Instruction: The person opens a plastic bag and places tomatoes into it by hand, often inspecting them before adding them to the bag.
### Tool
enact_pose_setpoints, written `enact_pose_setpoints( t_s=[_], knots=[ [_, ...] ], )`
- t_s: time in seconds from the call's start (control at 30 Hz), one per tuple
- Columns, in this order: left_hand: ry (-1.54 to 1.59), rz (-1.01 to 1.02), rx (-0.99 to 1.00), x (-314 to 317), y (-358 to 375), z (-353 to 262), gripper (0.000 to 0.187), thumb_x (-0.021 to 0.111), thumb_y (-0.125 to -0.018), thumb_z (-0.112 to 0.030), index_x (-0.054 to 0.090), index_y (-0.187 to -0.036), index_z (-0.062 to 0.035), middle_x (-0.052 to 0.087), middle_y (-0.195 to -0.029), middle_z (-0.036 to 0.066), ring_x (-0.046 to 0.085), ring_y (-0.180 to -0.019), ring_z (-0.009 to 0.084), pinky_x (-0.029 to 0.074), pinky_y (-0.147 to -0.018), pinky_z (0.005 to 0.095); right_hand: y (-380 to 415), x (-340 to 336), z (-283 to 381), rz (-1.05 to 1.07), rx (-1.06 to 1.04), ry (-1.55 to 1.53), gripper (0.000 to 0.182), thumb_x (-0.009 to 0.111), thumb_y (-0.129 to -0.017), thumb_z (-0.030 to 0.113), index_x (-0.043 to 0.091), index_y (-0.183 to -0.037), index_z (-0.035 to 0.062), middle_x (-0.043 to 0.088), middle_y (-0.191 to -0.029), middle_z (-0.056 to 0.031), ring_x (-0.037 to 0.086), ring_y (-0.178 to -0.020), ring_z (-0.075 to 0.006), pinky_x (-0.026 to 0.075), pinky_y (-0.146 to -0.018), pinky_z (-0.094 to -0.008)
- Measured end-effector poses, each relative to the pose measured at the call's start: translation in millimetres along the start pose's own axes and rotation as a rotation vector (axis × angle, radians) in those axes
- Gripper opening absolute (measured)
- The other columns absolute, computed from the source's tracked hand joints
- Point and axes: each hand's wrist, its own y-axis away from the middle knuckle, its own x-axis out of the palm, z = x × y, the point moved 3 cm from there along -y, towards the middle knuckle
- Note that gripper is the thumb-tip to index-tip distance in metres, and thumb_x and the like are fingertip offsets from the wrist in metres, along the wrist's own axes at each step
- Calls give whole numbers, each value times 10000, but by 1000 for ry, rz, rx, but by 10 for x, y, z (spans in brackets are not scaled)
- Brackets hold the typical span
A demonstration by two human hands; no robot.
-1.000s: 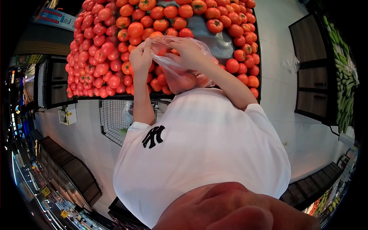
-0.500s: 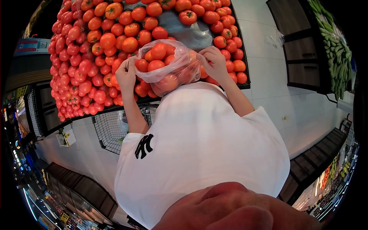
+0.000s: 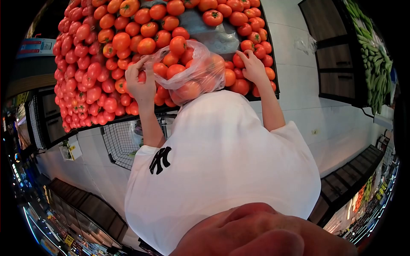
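Note:
A clear plastic bag point(image 3: 194, 87) filled with red tomatoes rests at the front edge of the tomato display, against the white shirt. Its mouth gapes toward the upper left, with tomatoes showing inside. My left hand point(image 3: 142, 85) is at the bag's left rim, thumb and fingers apart, and a red tomato shows in the gap between them. To the right of the bag, my right hand point(image 3: 254, 70) is off the plastic. Its fingers are parted and reach over the loose tomatoes point(image 3: 240, 86) near the display's right side.
Pinkish tomatoes point(image 3: 87, 81) are heaped on the left of the display, redder ones point(image 3: 149, 30) behind the bag. A grey liner point(image 3: 213, 36) shows between them. Below left stands a wire cart point(image 3: 121, 143). Long green vegetables point(image 3: 373, 59) lie on a far-right stand.
My right hand has let go of the bag's right rim and moved right. The fingers of my left hand have spread apart at the left rim, and the bag's mouth has sagged.

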Motion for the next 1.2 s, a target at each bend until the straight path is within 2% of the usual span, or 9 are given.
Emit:
enact_pose_setpoints(
  t_s=[0.33,0.57,0.6,0.7,0.73,0.83,0.93,1.03,1.2],
  knots=[
    [62,155,134,155,118,-166,167,768,-883,-198,773,-1007,-86,667,-1012,59,601,-1032,277,472,-960,399,-88,-59,2,-12,-130,50,668,724,-717,29,550,-1353,130,578,-1348,-79,658,-1103,-305,547,-841,-425],
    [10,138,167,133,144,-198,228,805,-847,-221,768,-1024,-82,668,-1041,64,602,-1049,285,463,-981,411,-134,-486,96,-52,-19,-129,643,817,-698,205,548,-1276,123,647,-1242,-120,663,-1070,-348,556,-870,-410],
    [12,144,171,122,145,-227,256,815,-836,-231,766,-1038,-81,669,-1054,65,601,-1063,288,460,-990,416,-96,-590,185,-75,-13,-239,666,826,-712,201,539,-1306,103,636,-1272,-128,647,-1155,-308,536,-959,-381],
    [96,215,244,138,171,-406,403,851,-795,-272,738,-1131,-82,671,-1139,69,591,-1135,297,444,-1035,433,2,-848,539,-199,-181,-649,693,824,-740,167,515,-1354,75,615,-1278,-108,653,-1136,-263,568,-902,-376],
    [136,249,278,153,182,-501,463,864,-779,-288,726,-1171,-82,672,-1175,70,587,-1164,300,438,-1054,439,42,-840,668,-119,-167,-1018,749,820,-743,101,483,-1411,82,567,-1348,-105,590,-1238,-228,519,-1032,-379],
    [117,400,303,243,189,-890,672,904,-724,-320,657,-1299,-75,653,-1294,78,559,-1260,308,413,-1110,461,105,-978,1103,-126,-442,-1326,762,825,-734,80,475,-1411,94,524,-1419,-109,558,-1302,-239,467,-1114,-405],
    [142,439,321,348,218,-1033,789,916,-679,-240,615,-1387,-66,638,-1374,100,498,-1379,306,376,-1178,457,146,-1022,1320,-145,-541,-1211,772,831,-715,65,478,-1401,88,524,-1429,-123,534,-1339,-259,447,-1132,-416],
    [266,460,221,378,261,-983,859,937,-662,-236,587,-1426,-58,615,-1406,100,515,-1366,311,388,-1173,445,133,-1023,1428,-163,-588,-1124,780,814,-703,50,479,-1406,87,529,-1429,-131,519,-1359,-277,432,-1144,-420],
    [322,417,159,424,369,-926,560,862,-789,-187,675,-1286,-7,681,-1312,122,635,-1221,337,477,-1080,424,169,-1071,1499,-99,-549,-979,739,786,-789,112,463,-1452,59,499,-1427,-152,507,-1341,-281,428,-1136,-414]
  ],
)
